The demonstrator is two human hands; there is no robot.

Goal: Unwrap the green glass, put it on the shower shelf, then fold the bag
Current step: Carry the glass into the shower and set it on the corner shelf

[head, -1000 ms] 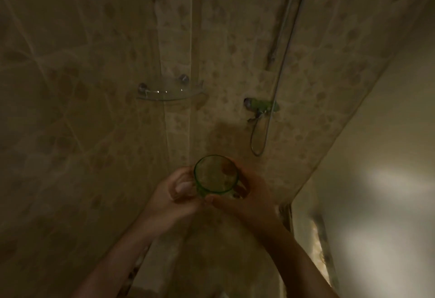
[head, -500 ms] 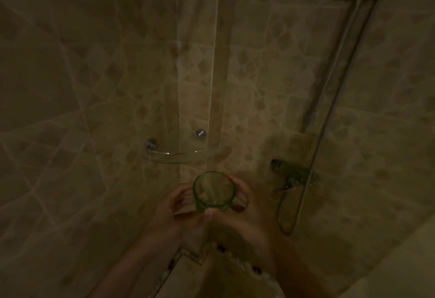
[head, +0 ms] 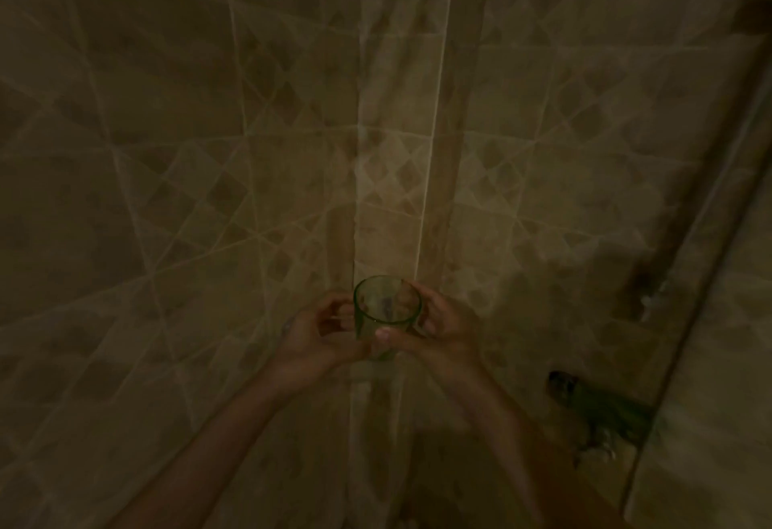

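On the left, dim tan wall tiles (head: 138,202) carry a pattern of pale crossing lines and darker diamonds; their surface looks smooth and faintly glossy. The left hand (head: 311,330) reaches up from a bare forearm, its fingers curled beside the lower left side of the green glass (head: 386,307), with the thumb under the base; how firm this grip is cannot be told in the dark. The glass is held in mid-air before the wall corner, a clear, round, slightly tapered tumbler. Its long axis runs roughly upright, leaning a little toward the camera, with the open mouth up so that the rim shows as an oval. The right hand (head: 443,326) wraps the glass's right side, thumb across the near wall. Further right, a dark, blurred tap fitting (head: 597,407) sits low on the wall, beside a slanting shower rail (head: 718,177).
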